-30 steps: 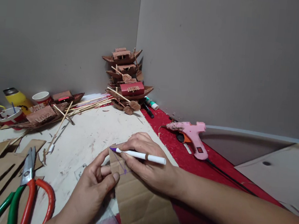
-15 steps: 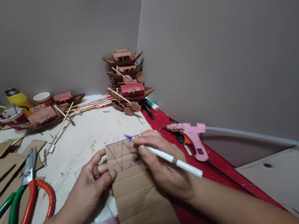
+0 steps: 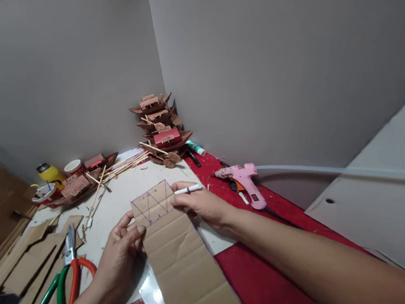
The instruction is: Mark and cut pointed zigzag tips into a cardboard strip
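A long brown cardboard strip [image 3: 185, 260] slants up from the lower right, with purple triangles drawn inside a rectangle at its far end. My left hand [image 3: 121, 247] pinches its left edge, thumb on top and fingers beneath. At the right edge, my right hand [image 3: 202, 204] is closed with a white marker pen [image 3: 188, 189] in it, while the thumb rests on the cardboard. The pen's tip is hidden by the hand. A clear ruler-like strip [image 3: 153, 290] shows under the cardboard.
Red-and-green-handled scissors [image 3: 70, 256] lie on cardboard pieces [image 3: 32, 262] at left. Small model boats [image 3: 168, 139] are stacked in the corner, near thin sticks [image 3: 124, 168]. A pink glue gun [image 3: 244, 181] lies at right. Cups [image 3: 74, 166] and a yellow bottle [image 3: 50, 173] stand behind.
My right hand has turned the pen from its writing grip and taken the cardboard's right edge. More purple lines now show uncovered. The view has tilted and shifted.
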A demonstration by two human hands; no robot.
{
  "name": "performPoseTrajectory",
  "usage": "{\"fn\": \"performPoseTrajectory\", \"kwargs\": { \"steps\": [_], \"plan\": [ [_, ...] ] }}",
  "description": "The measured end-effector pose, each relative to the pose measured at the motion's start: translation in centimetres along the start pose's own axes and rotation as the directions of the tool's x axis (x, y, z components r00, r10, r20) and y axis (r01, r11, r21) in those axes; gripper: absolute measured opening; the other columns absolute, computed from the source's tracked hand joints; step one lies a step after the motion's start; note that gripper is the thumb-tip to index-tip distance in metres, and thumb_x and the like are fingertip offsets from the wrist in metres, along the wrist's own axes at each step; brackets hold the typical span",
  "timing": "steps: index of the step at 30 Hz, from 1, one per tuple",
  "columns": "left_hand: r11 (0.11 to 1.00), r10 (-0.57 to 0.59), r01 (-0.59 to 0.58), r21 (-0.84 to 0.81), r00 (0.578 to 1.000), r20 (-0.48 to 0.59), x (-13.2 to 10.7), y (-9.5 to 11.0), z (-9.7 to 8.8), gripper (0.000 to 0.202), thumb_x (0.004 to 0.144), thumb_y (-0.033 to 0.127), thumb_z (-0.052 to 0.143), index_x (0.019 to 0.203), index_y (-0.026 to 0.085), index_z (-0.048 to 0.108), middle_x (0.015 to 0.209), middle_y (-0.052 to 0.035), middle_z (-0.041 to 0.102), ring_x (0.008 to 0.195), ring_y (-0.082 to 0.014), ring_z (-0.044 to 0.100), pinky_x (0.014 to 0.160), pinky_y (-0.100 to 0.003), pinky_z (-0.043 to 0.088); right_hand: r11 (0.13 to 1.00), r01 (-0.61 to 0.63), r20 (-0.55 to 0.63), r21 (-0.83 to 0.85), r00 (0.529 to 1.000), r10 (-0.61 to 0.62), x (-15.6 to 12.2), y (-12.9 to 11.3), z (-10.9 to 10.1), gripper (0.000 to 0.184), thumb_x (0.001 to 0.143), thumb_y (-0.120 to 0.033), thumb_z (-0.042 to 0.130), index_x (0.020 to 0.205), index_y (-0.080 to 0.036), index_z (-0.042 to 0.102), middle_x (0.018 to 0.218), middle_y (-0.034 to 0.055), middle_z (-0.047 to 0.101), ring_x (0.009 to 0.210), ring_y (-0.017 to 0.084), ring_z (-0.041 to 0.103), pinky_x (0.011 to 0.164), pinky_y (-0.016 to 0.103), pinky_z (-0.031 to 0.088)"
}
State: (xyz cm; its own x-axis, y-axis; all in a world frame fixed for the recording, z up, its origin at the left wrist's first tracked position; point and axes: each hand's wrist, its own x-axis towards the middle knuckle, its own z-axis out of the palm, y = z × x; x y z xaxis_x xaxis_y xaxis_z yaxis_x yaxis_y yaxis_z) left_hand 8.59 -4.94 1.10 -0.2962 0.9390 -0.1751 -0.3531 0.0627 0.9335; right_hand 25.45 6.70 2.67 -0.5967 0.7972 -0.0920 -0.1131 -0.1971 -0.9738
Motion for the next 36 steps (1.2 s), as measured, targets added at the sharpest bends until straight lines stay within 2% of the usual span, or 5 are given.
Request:
{"fn": "performPoseTrajectory", "kwargs": {
  "steps": [8, 14, 22, 31, 36],
  "plan": [
    [0.998, -0.023, 0.023, 0.053, 1.000, -0.007, -1.3, 3.1, -0.5, 0.054, 0.069, 0.021, 0.076, 0.119, 0.017, 0.058, 0.090, -0.0047, 0.072, 0.071, -0.0133, 0.065, 0.059, -0.021, 0.049, 0.972, 0.014, -0.028, 0.236, 1.000, -0.007, 0.1, -1.0, -0.6, 0.014, 0.058, -0.013, 0.058, 0.070, -0.019, 0.056, 0.061, -0.0034, 0.058, 0.050, 0.011, 0.051, 0.041, 0.020, 0.040],
    [0.999, -0.008, 0.011, 0.046, 0.997, -0.070, -4.0, 1.0, -2.5, 0.037, 0.059, 0.009, 0.077, 0.093, 0.019, 0.067, 0.067, 0.0023, 0.069, 0.062, -0.0144, 0.066, 0.059, -0.023, 0.051, 0.885, 0.126, -0.179, 0.448, 0.983, -0.049, 0.1, -1.4, -0.5, 0.015, 0.071, -0.017, 0.056, 0.085, -0.021, 0.057, 0.079, 0.0009, 0.067, 0.069, 0.014, 0.061, 0.060, 0.026, 0.053],
    [0.980, 0.197, -0.199, -0.030, 0.979, -0.048, -6.7, -1.2, 5.3, 0.044, 0.067, 0.027, 0.082, 0.108, 0.022, 0.068, 0.123, -0.0088, 0.066, 0.116, -0.0273, 0.059, 0.091, -0.038, 0.049, 0.844, 0.228, -0.173, 0.486, 0.971, -0.163, -2.5, -0.1, 5.9, 0.022, 0.073, -0.019, 0.054, 0.094, -0.023, 0.055, 0.080, 0.0006, 0.067, 0.071, 0.017, 0.064, 0.061, 0.029, 0.057],
    [0.841, 0.444, -0.527, -0.125, 0.802, -0.399, -4.4, 4.0, 1.7, 0.013, 0.086, 0.027, 0.064, 0.093, 0.016, 0.065, 0.095, -0.0028, 0.068, 0.087, -0.0171, 0.066, 0.084, -0.039, 0.054, 0.919, 0.383, 0.085, -0.087, 0.922, -0.377, -4.2, 0.7, 5.2, 0.016, 0.081, -0.024, 0.058, 0.096, -0.021, 0.055, 0.086, 0.0017, 0.069, 0.083, 0.017, 0.067, 0.074, 0.032, 0.055],
    [0.779, 0.481, -0.622, -0.086, 0.680, -0.553, -4.0, 7.6, -2.8, 0.035, 0.091, 0.034, 0.060, 0.121, 0.018, 0.056, 0.120, -0.0089, 0.060, 0.098, -0.0218, 0.063, 0.081, -0.042, 0.054, 0.644, 0.363, 0.170, -0.673, 0.924, -0.343, -1.8, 2.2, 0.0, 0.031, 0.069, -0.001, 0.065, 0.097, -0.016, 0.065, 0.102, 0.0124, 0.066, 0.110, 0.031, 0.057, 0.095, 0.044, 0.042]
  ]
}}
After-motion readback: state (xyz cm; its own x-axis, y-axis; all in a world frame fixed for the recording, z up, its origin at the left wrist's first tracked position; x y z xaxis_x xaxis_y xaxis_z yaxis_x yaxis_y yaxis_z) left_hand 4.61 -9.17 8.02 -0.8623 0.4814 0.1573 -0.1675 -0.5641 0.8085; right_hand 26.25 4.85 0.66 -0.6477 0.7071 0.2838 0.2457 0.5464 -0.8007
